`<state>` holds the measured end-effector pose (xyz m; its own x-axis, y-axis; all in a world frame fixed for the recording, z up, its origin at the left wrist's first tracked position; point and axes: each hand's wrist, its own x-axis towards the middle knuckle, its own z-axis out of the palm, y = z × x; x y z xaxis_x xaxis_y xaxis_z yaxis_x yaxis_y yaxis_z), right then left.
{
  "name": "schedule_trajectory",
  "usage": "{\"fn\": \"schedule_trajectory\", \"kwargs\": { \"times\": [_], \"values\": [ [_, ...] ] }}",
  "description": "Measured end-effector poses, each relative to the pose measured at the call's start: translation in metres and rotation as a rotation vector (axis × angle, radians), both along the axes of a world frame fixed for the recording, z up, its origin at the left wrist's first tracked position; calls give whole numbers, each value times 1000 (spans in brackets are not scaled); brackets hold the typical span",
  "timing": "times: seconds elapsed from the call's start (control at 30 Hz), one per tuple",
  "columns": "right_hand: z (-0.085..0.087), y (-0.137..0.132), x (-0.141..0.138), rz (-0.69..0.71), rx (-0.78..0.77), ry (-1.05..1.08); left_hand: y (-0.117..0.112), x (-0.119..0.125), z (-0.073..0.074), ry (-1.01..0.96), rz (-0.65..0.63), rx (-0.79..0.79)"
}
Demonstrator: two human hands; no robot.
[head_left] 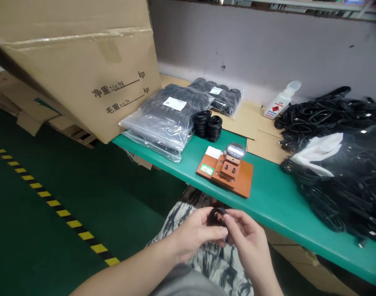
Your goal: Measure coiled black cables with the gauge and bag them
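Over my lap, in front of the green table (277,197), both hands pinch a small black rubber ring (217,214). My left hand (195,235) grips it from the left with closed fingers. My right hand (247,240) holds it from the right with thumb and fingertips. An orange-brown fixture (226,172) with a round gauge on top sits on the table just beyond my hands. Two short stacks of black rings (208,124) stand further back.
Clear bags of black rings (172,117) lie at the table's left end beside a large cardboard box (83,70). A heap of black cables (338,164) and a white cloth (321,150) fill the right side. A white bottle (282,100) lies near the wall.
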<state>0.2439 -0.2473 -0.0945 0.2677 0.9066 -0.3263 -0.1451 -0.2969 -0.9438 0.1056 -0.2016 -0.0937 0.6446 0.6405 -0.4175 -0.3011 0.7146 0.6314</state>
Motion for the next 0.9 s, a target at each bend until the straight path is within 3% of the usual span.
{"fn": "schedule_trajectory", "kwargs": {
  "times": [0.1, 0.2, 0.5, 0.63, 0.73, 0.9],
  "values": [
    [-6, 2, 7, -49, 33, -9, 0, -4, -1, -44, 4, -114],
    [-7, 2, 10, -65, 90, -29, 0, -6, 0, -68, 12, -124],
    [-1, 8, 8, -63, 101, -107, 8, -1, 4, 8, -13, 107],
    [0, 11, 7, -85, 107, -130, 3, 1, 0, 86, 91, 192],
    [1, 12, 7, -58, 73, -96, 0, -4, -3, 210, 53, 352],
    [0, 10, 12, 69, 33, 57, 8, -21, -3, 310, -196, 886]
  ]
}}
